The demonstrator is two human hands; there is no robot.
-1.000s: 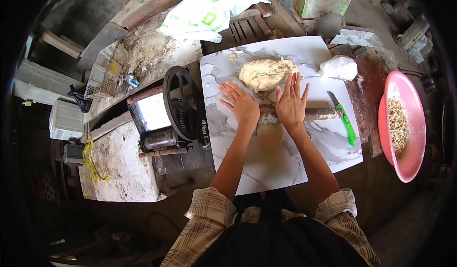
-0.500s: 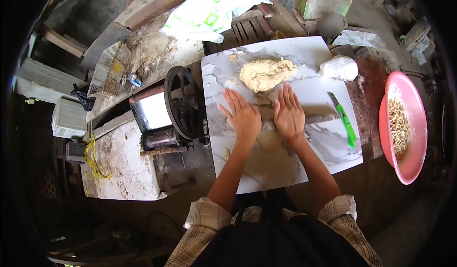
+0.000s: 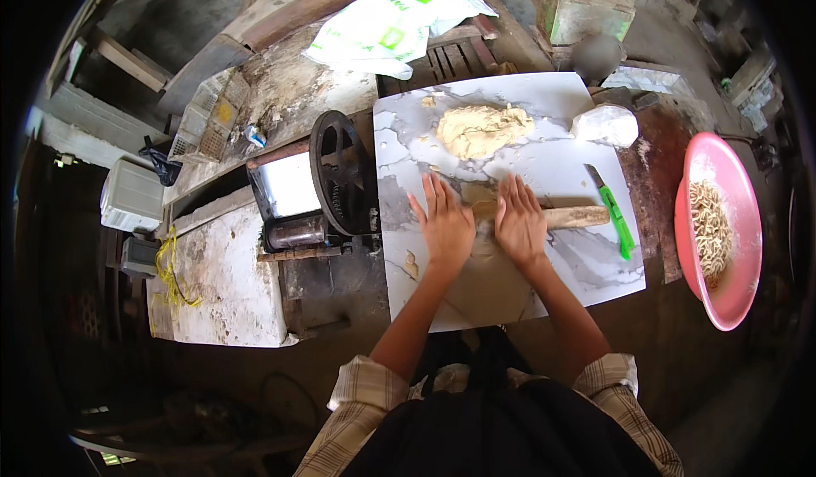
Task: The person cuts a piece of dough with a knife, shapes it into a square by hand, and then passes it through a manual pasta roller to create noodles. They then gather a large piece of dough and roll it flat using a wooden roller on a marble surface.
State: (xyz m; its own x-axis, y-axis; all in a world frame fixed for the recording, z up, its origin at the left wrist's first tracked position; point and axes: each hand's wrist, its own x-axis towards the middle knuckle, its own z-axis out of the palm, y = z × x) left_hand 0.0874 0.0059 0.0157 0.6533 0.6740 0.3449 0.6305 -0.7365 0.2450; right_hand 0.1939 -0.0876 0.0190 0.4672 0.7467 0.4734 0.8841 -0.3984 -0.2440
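A wooden rolling pin [image 3: 575,217] lies crosswise on a marble-patterned board [image 3: 595,273], under my left hand [image 3: 444,222] and my right hand [image 3: 520,222]. Both palms press on it with fingers stretched out. A thin dough piece [image 3: 484,252] shows between my wrists at the pin, partly shadowed and blurred. Beyond my fingertips sits a rough lump of pale dough [image 3: 484,130], with crumbs around it. Right of my right hand is a green-handled knife [image 3: 619,226]; a white wrapped bundle [image 3: 605,127] is at the board's upper right.
A metal roller machine [image 3: 293,232] with a large wheel borders the board's left. A pink basin [image 3: 739,247] of pale curled pieces stands at the right. A printed white sack [image 3: 387,31], plastic crate [image 3: 208,116] and yellow cord [image 3: 174,273] lie on the worn surfaces around.
Both hands and the rolling pin have moved toward my body, with the fingers still stretched over the pin. The whole view has shifted slightly.
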